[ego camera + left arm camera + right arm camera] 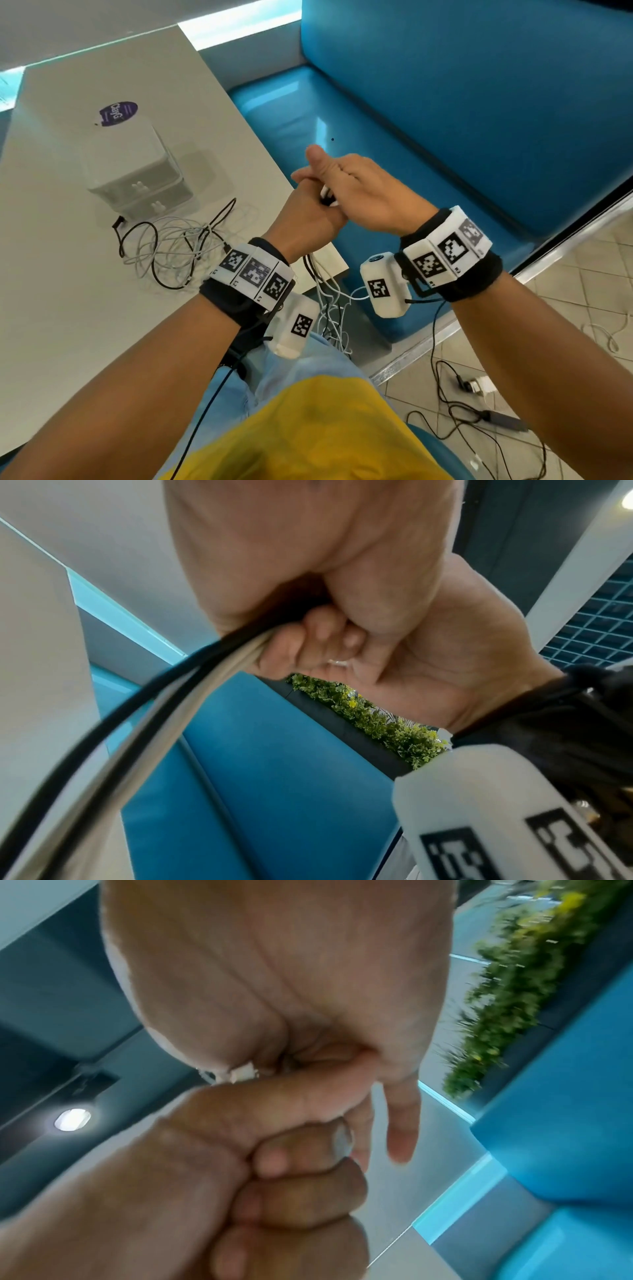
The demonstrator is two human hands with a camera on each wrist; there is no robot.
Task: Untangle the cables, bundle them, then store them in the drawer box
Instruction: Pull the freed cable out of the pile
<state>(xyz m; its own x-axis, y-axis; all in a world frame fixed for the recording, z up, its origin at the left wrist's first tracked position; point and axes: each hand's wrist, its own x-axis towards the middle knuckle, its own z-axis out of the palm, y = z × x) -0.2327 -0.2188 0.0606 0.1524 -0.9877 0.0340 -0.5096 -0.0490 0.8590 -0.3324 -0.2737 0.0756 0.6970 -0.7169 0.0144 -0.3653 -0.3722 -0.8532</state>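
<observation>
Both hands meet above the table's right edge. My left hand (308, 219) is a fist round a bundle of black and white cables (327, 200); their loose strands (323, 291) hang below it toward my lap. In the left wrist view the bundle (143, 718) leaves the left hand (291, 547) toward the lower left. My right hand (363, 195) lies over the fist, thumb up, its fingers (318, 637) curled at the bundle. A white cable end (241, 1073) shows between the right hand (274, 974) and left hand (257, 1191). More tangled cables (178, 246) lie before the white drawer box (137, 168), drawers closed.
The pale table (68, 325) fills the left side. A blue bench (445, 120) runs along its right. On the tiled floor at the lower right lie black wires and a small plug (476, 385). My lap sits under the hanging strands.
</observation>
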